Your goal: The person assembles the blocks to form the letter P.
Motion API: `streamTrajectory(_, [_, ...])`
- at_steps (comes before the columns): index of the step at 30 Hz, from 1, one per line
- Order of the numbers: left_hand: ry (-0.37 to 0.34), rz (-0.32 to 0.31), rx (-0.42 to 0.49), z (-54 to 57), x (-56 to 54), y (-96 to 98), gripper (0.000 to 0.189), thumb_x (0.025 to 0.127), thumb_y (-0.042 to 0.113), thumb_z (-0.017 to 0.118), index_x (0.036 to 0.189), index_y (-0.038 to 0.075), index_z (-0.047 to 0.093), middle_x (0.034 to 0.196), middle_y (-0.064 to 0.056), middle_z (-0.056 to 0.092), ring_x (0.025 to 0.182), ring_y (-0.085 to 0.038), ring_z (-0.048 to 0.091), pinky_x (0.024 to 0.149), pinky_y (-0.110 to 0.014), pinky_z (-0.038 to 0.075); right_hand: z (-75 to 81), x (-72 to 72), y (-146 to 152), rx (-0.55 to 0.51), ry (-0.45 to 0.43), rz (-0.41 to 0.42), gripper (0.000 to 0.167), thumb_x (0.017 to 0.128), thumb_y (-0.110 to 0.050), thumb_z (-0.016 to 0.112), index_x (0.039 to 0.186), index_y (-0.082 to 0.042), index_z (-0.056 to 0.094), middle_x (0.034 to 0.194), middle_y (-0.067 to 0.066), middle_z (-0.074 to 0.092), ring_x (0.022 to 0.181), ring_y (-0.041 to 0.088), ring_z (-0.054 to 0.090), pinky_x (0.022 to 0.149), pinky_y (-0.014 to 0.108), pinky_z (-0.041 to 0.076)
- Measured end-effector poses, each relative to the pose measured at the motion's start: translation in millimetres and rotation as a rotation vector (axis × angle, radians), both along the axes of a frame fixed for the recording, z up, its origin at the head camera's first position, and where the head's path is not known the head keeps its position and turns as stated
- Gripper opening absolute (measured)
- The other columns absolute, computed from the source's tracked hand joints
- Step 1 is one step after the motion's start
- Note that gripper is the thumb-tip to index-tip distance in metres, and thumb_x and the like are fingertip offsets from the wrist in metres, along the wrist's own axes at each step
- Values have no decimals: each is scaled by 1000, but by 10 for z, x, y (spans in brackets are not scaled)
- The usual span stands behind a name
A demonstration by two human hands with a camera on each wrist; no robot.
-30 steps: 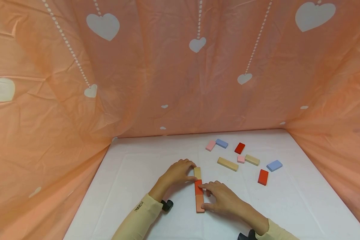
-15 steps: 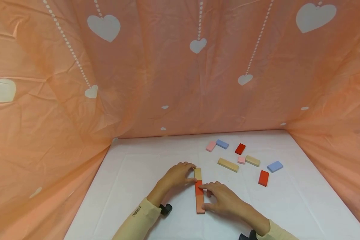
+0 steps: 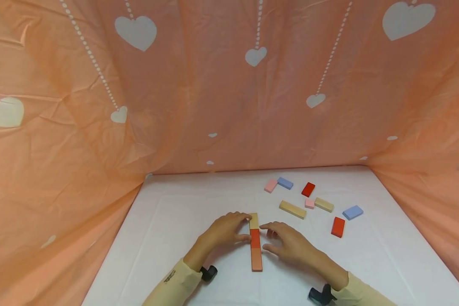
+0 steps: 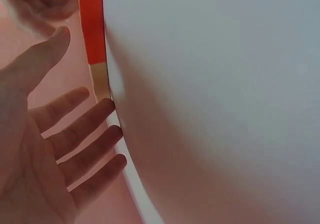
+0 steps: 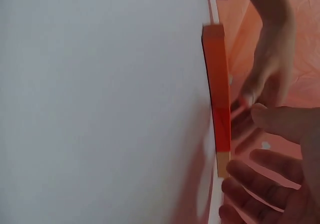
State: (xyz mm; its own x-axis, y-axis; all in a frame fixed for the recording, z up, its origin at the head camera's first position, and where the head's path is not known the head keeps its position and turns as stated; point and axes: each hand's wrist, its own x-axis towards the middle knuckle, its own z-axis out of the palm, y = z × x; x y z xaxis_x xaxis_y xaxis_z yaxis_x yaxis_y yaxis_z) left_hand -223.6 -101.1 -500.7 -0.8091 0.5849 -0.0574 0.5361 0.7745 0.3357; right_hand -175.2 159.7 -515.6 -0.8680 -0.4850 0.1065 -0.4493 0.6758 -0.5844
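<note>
White surface [image 3: 168,212] fills the lower frame, orange sheeting with white hearts [image 3: 229,102] behind and at both sides. I count 11 blocks: 3 in a row, 8 loose.

Row sits just right of lower centre, end to end: beige block [image 3: 254,222] at top, red block [image 3: 255,239] mid, orange block [image 3: 256,260] at bottom.

Loose, all right of the row: 2 pink blocks [image 3: 270,185], 2 blue blocks [image 3: 353,212], 2 more red [image 3: 338,227], 2 more beige [image 3: 293,209], one long. None between row and hands.

Left hand [image 3: 223,229] flanks the row's left: grip apart, fingertips at the beige end; contact I can't confirm. Right hand [image 3: 292,244]: grip apart, just off the row's right side. I see 2 black wrist units [image 3: 208,273], one per arm.
</note>
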Motion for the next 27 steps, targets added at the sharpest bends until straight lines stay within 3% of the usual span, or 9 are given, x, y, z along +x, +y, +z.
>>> streamTrajectory(8, [-34, -4, -34, 16, 118, 11, 78, 92, 57, 82, 154, 18, 56, 149, -4, 63, 135, -26, 60, 111, -50, 52, 25, -216, 42, -28, 104, -68, 51, 94, -28, 85, 140, -13, 68, 112, -2, 69, 103, 16, 65, 90, 41, 58])
streamTrajectory(19, [6, -13, -73, -26, 185, 41, 85, 90, 62, 80, 159, 21, 51, 152, -6, 58, 138, -27, 56, 111, -48, 50, 13, -536, 65, -49, 180, -151, 50, 93, -26, 85, 138, -9, 69, 119, 8, 71, 112, 27, 66, 96, 50, 58])
streamTrajectory(23, [16, -10, -93, -38, 195, 46, 85, 90, 61, 81, 159, 21, 52, 150, -5, 58, 136, -26, 56, 110, -46, 51, 9, -667, 90, -56, 196, -165, 51, 93, -25, 86, 137, -6, 68, 118, 12, 71, 108, 30, 65, 93, 51, 56])
streamTrajectory(27, [17, -1, -115, -53, 196, 52, 85, 89, 62, 81, 158, 22, 52, 149, -5, 58, 136, -26, 56, 110, -46, 51, 33, -798, 112, -46, 157, -207, 55, 94, -28, 85, 140, -4, 65, 122, 15, 70, 104, 31, 65, 92, 51, 57])
